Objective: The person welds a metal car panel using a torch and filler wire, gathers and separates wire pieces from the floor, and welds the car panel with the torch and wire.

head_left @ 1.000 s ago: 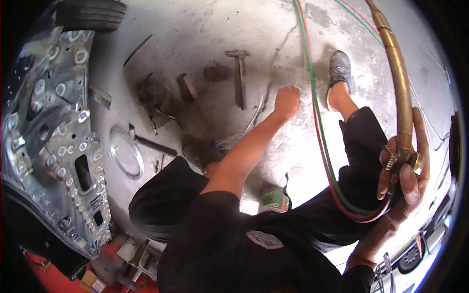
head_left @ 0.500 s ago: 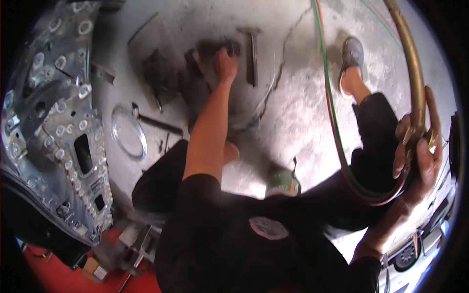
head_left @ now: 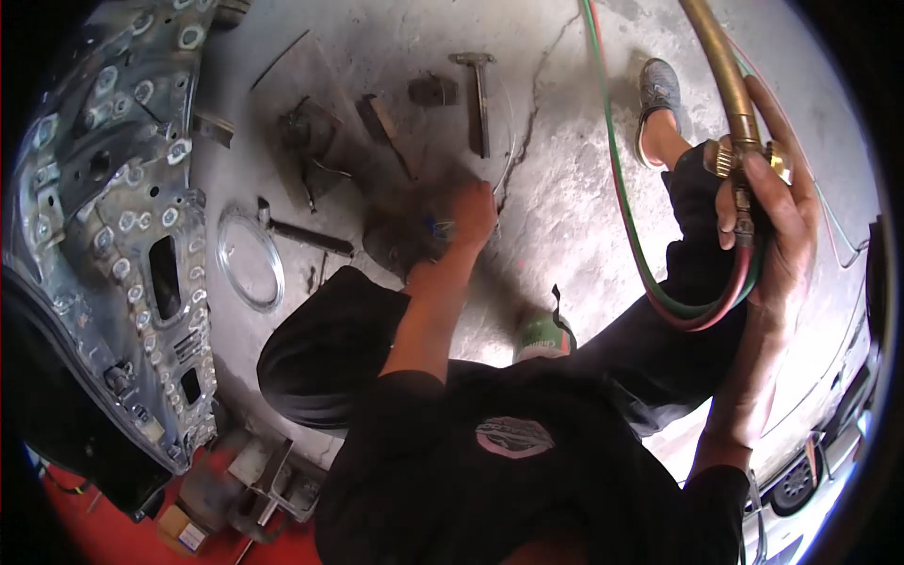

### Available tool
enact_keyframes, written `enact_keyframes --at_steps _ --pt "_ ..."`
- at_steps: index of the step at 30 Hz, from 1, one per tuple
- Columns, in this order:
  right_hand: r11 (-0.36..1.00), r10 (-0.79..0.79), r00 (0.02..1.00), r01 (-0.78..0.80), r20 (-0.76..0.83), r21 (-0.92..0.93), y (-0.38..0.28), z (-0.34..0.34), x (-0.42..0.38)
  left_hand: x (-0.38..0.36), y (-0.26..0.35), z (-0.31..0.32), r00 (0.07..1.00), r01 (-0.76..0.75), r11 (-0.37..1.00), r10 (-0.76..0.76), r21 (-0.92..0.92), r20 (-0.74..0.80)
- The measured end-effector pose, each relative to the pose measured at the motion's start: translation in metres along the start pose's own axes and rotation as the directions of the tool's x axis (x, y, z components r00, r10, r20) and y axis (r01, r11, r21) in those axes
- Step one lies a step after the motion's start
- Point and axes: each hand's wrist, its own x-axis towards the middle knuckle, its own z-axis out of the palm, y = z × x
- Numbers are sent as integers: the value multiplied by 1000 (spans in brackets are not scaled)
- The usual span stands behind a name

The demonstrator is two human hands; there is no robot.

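Observation:
My right hand point(head_left: 786, 212) is closed around the valve end of a brass gas torch point(head_left: 721, 71). A red and a green hose point(head_left: 694, 325) run from its lower end and loop down across my leg. My left hand point(head_left: 474, 215) is curled, low over the floor in front of me. Beside its fingers is a dark, blurred thing with a blue spot point(head_left: 439, 226), too smeared to name. Ahead of that hand lie a hammer point(head_left: 481, 104), a small dark block point(head_left: 433, 91) and a flat metal strip point(head_left: 384, 132).
A coil of wire point(head_left: 250, 259) and another hammer point(head_left: 306, 237) lie by my left knee. The bare metal car body panel point(head_left: 122, 226) stands at the left. A green can point(head_left: 543, 336) sits between my legs. Cracks cross the concrete floor point(head_left: 584, 160).
My left hand has drawn back toward me from near the small dark block, a dark blurred thing beside its fingers. My right hand has moved forward and left with the torch.

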Motion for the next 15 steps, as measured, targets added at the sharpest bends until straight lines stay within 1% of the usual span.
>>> enact_keyframes --at_steps 2,5,7,8,10,11,14,15 --pt "1000 -1 999 1 -39 11 0 8 0 8 7 21 998 -32 993 37 115 -45" --pt "999 17 999 -16 -42 36 -1 13 -3 17 0 56 991 -60 995 50 -83 -123" --pt "1000 4 998 -3 -56 21 -1 15 -7 20 -7 69 973 -98 979 57 -177 -223" --pt "1000 -3 999 3 -37 14 1 13 -8 20 -7 70 961 -121 967 58 -224 -271" --pt "1000 -3 1000 3 7 3 6 7 -12 10 7 27 986 -42 947 -12 -319 -166" --pt "1000 17 1000 -17 5 26 7 8 -12 1 12 3 993 7 932 -49 -361 -106" --pt "992 52 998 -55 34 114 10 7 -16 -12 5 -30 988 -25 884 -48 -466 -145" --pt "985 72 996 -79 48 151 14 8 -19 -14 1 -42 984 -62 894 -20 -443 -177"
